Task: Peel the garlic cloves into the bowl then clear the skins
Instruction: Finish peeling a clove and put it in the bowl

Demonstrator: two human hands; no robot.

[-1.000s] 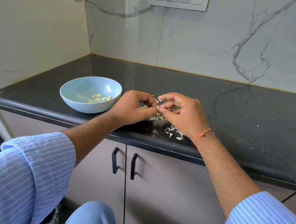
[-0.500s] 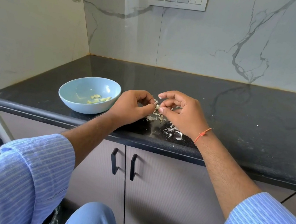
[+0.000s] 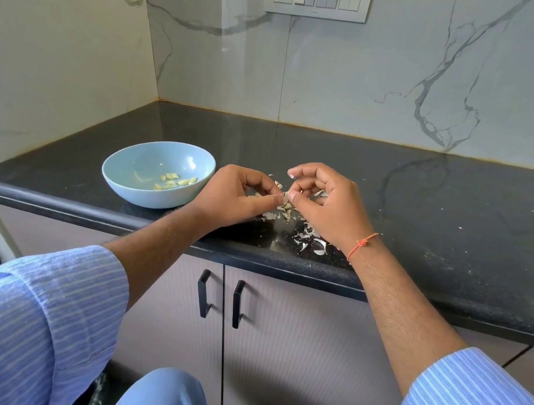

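Left hand and right hand meet fingertip to fingertip above the counter, both curled, pinching one small garlic clove between them. Right under and just behind the hands: loose skins scattered on the counter. Just left of the left hand: blue bowl, several peeled cloves inside. Orange thread on the right wrist.

Blue striped sleeves, orange wrist thread
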